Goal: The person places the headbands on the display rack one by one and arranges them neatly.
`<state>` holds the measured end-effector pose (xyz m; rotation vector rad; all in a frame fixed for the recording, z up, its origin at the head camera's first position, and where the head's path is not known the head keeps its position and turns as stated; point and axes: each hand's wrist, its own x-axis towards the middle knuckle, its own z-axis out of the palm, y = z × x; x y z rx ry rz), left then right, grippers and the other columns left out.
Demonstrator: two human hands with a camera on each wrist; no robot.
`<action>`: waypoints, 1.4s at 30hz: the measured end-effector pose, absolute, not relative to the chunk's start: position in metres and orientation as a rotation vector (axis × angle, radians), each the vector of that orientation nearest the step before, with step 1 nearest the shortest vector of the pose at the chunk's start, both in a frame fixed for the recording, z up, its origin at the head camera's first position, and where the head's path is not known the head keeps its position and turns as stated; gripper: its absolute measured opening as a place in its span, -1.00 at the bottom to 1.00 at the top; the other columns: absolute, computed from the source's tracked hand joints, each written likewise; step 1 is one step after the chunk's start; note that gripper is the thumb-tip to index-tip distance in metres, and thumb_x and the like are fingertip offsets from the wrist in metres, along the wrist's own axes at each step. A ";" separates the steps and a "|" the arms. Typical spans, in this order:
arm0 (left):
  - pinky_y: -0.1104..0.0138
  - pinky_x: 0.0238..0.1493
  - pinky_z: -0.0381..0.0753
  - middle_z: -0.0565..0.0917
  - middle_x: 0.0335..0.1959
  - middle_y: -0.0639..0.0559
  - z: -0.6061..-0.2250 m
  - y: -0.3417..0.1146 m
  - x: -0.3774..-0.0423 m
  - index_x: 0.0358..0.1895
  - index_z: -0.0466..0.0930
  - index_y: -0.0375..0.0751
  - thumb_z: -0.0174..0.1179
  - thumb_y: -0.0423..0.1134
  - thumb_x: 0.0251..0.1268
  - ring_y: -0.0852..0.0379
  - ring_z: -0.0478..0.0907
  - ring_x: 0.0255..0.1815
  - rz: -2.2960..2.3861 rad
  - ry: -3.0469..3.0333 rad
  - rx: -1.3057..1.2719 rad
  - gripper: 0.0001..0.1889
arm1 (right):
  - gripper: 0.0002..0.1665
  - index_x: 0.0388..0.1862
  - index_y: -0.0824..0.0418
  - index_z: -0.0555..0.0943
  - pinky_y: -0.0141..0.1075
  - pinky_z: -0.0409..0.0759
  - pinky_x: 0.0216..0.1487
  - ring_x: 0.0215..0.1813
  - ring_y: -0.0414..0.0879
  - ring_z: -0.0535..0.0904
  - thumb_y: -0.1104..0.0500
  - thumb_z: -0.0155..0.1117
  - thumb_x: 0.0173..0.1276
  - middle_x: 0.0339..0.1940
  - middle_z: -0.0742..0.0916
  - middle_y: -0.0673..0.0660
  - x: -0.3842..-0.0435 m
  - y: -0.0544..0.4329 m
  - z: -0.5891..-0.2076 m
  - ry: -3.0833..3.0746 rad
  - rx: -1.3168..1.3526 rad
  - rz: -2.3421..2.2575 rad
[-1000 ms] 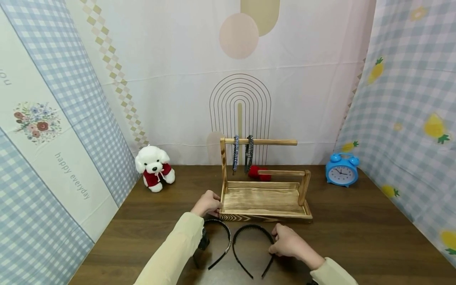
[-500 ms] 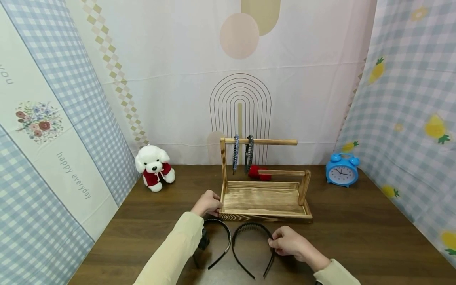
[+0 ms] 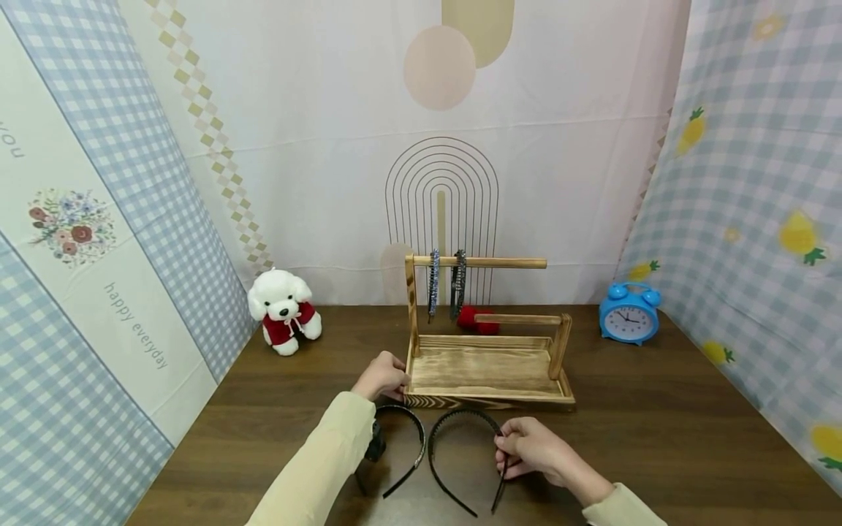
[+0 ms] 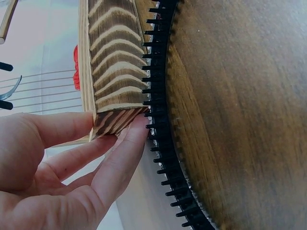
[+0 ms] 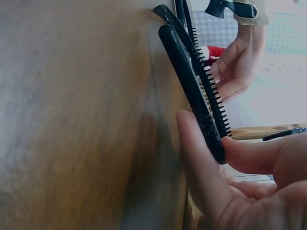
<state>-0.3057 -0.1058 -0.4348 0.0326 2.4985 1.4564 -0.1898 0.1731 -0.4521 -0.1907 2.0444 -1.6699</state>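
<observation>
My right hand (image 3: 534, 451) pinches the right arm of a black toothed headband (image 3: 430, 447) between thumb and fingers. In the right wrist view that headband (image 5: 184, 72) slants up from the tabletop. My left hand (image 3: 383, 376) grips the front left corner of a wooden stand (image 3: 487, 369), a shallow tray with two horizontal bars. The left wrist view shows thumb and fingers on either side of the striped wooden corner (image 4: 117, 122). A second black headband (image 3: 421, 438) lies by the left wrist, partly hidden by the sleeve. Two glittery headbands, one blue (image 3: 433, 285) and one dark (image 3: 458, 285), hang on the upper bar.
Behind the stand's lower bar lies a red object (image 3: 485, 325), partly covered. A white plush dog (image 3: 281, 310) in a red top sits at the back left. At the back right stands a blue alarm clock (image 3: 629, 315). Patterned cloth (image 3: 316, 183) hangs around the brown table (image 3: 631, 424).
My right hand has shifted its hold on the black headband, whose near ends have swung slightly to the right and tilted. The left hand stays on the stand's corner.
</observation>
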 end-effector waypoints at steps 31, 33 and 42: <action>0.20 -0.41 0.77 0.63 -0.33 -0.27 -0.433 -0.105 -0.305 0.11 0.47 -0.65 0.12 -0.51 0.26 0.12 0.57 -0.54 1.445 2.507 0.026 -0.63 | -0.78 -0.05 0.53 0.42 -0.09 0.76 -0.28 -0.35 -0.03 0.66 0.33 0.03 0.51 -0.41 0.66 0.23 -0.185 0.172 -0.439 2.226 -0.153 -1.818; 0.20 -0.41 0.77 0.63 -0.34 -0.26 -0.433 -0.104 -0.305 0.11 0.48 -0.65 0.12 -0.51 0.26 0.11 0.57 -0.53 1.445 2.508 0.021 -0.63 | -0.76 -0.02 0.55 0.42 -0.07 0.76 -0.28 -0.34 -0.01 0.67 0.33 0.04 0.50 -0.41 0.66 0.24 -0.185 0.172 -0.439 2.245 -0.147 -1.831; 0.20 -0.41 0.77 0.65 -0.32 -0.30 -0.434 -0.105 -0.306 0.08 0.49 -0.65 0.13 -0.51 0.24 0.11 0.58 -0.54 1.441 2.517 0.025 -0.65 | -0.79 -0.09 0.52 0.45 -0.07 0.76 -0.26 -0.29 0.06 0.69 0.32 0.08 0.49 -0.41 0.66 0.21 -0.183 0.172 -0.433 2.296 -0.135 -1.864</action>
